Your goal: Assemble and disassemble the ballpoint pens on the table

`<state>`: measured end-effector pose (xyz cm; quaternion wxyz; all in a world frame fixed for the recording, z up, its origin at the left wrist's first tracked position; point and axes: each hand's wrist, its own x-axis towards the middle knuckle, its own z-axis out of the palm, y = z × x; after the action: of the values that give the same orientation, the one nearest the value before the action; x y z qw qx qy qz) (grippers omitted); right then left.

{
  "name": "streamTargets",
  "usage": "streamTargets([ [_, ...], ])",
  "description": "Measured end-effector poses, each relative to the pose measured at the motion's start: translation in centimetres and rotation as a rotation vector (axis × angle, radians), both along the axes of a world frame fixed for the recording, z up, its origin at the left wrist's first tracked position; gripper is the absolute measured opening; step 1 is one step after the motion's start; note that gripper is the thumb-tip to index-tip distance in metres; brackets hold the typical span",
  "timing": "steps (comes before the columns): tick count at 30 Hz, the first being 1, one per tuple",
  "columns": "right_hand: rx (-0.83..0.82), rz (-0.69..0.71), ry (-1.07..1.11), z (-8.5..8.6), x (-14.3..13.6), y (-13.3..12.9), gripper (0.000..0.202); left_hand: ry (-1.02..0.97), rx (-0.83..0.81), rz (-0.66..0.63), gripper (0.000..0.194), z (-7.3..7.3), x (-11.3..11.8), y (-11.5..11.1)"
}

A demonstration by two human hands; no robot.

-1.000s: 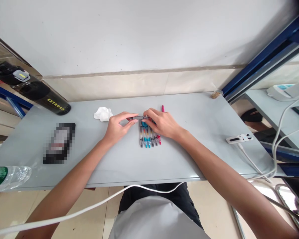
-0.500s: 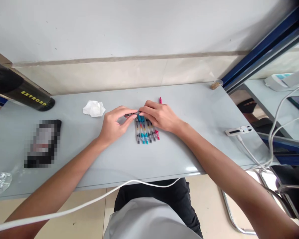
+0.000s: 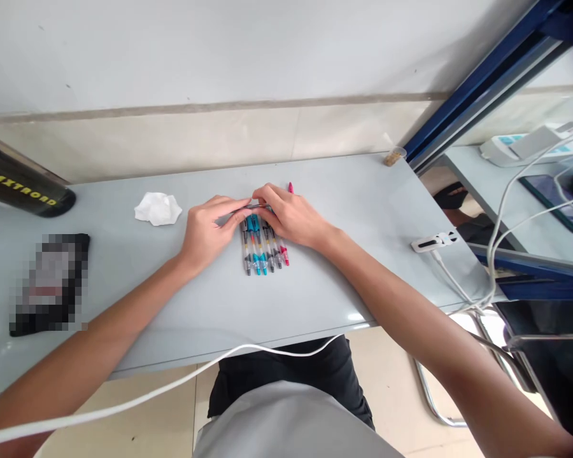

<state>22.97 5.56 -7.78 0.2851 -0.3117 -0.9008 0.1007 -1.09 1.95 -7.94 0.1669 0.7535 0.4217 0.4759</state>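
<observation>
Several pens [image 3: 260, 245] with clear barrels and black, teal, grey and pink parts lie side by side on the grey table [image 3: 310, 299]. Over their far ends, my left hand [image 3: 207, 229] pinches one end of a thin dark pen-like item [image 3: 258, 206]. The fingers of my right hand [image 3: 291, 216] close on its other end, so it lies level between both hands. My right hand covers the upper part of the pens on the right; a pink tip [image 3: 291, 187] shows beyond it.
Crumpled white tissue [image 3: 158, 208] lies left of my hands. Farther left are a dark bottle [image 3: 26, 184] and a blurred black pouch [image 3: 52, 283]. A white device [image 3: 433, 242] with a cable and a small cup [image 3: 394, 156] are at right. A white cable [image 3: 172, 386] crosses the front edge.
The view has shifted to the right, so the table's things appear farther left. Both hands stay together over the pens, and more of the thin dark item shows between the fingers.
</observation>
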Motion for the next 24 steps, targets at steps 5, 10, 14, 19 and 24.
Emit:
streamTargets([
  [5, -0.006, 0.066, 0.037, 0.1, 0.0, -0.1, 0.02, -0.009, 0.036, 0.005, 0.016, 0.5, -0.6, -0.7],
  [10, 0.017, 0.077, 0.045, 0.2, 0.1, -0.1, 0.031, -0.084, -0.013, -0.007, 0.019, 0.6, -0.9, -0.9],
  [14, -0.018, 0.056, 0.123, 0.4, 0.2, -0.2, 0.023, -0.137, -0.087, 0.029, 0.02, 0.8, -0.9, -0.8],
  [19, 0.078, 0.072, 0.108, 0.3, 0.3, 0.0, 0.025, -0.156, -0.13, -0.001, 0.019, 1.0, -1.1, -1.0],
  [24, 0.026, 0.031, 0.089, 0.3, 0.3, -0.3, 0.024, -0.175, -0.16, 0.019, 0.02, 1.1, -1.3, -1.1],
])
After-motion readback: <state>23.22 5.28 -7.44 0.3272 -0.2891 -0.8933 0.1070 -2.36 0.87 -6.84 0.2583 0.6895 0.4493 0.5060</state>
